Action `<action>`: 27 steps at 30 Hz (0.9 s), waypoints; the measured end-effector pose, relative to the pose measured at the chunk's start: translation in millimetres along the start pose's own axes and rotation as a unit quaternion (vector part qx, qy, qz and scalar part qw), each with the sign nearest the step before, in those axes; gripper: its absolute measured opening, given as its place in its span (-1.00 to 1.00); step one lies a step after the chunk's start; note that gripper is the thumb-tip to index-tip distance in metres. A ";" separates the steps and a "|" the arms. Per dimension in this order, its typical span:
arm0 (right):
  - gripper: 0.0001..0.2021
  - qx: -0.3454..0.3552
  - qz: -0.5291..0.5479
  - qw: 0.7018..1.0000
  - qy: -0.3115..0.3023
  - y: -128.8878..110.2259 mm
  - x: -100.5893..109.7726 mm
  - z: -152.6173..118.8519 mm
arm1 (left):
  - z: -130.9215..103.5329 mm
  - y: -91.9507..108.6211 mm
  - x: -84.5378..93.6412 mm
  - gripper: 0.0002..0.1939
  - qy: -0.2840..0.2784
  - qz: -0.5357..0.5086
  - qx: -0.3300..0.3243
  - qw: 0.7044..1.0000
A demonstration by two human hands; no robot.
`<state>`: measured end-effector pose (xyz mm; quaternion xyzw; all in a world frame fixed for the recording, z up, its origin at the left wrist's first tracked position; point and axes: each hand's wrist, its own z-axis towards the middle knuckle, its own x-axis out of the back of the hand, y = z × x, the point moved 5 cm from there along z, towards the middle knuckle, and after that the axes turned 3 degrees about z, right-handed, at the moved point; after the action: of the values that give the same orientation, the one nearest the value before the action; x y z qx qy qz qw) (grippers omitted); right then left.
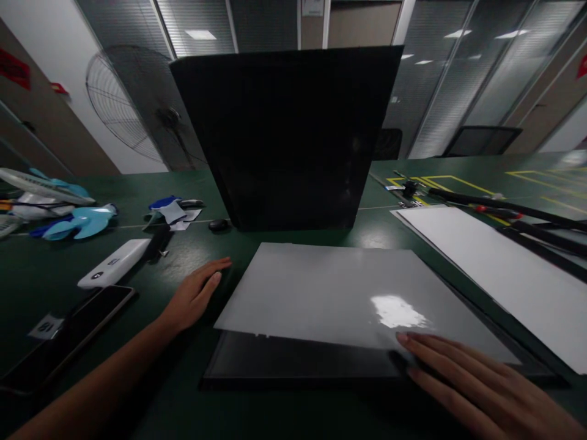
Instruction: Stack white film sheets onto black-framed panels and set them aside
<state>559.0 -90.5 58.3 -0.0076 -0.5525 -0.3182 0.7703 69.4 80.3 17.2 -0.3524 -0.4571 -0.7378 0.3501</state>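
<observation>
A glossy grey-white sheet (312,293) lies on a flat dark panel (293,360) in front of me, its near edge short of the panel's near edge. My left hand (195,294) is beside the panel's left side, low over or on the green table, fingers stretched out and holding nothing. Over the near right part of the sheet and panel is my right hand (477,376), fingers extended and close together. Whether its fingertips touch the sheet I cannot tell. Behind the panel stands a large black board (293,140), upright and leaning slightly.
On the right lie white sheets (495,269) and long black bars (518,205). A dark phone-like slab (68,336) and a white device (114,263) rest at the left. Beyond are blue-and-white objects (80,223), a black mouse-like item (219,225) and a standing fan (128,104).
</observation>
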 end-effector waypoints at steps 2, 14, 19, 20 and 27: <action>-0.58 -0.001 0.029 0.999 0.020 -0.9 -10.0 23.0 | -0.7 -0.4 1.9 -0.37 0.003 -0.019 0.003 1.000; -0.56 -0.167 0.183 0.966 -0.071 15.5 -71.6 61.8 | -8.4 19.8 -5.4 -0.63 -0.098 0.060 -0.156 0.981; -0.29 -0.382 0.074 0.916 -0.099 72.9 -88.8 15.4 | -9.3 26.3 -0.8 -0.66 -0.074 0.055 -0.186 0.978; -0.23 -0.404 0.065 0.907 -0.104 79.7 -91.5 4.7 | -9.6 26.2 0.0 -0.66 -0.065 0.049 -0.189 0.979; -0.12 -0.430 0.068 0.883 -0.175 61.7 -101.9 -32.5 | -11.2 25.6 1.5 -0.65 -0.043 0.053 -0.202 0.977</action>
<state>598.2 -4.0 -20.7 -0.4316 -0.4855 -0.4647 0.6017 87.8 61.0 25.6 -0.4709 -0.2937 -0.7796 0.2901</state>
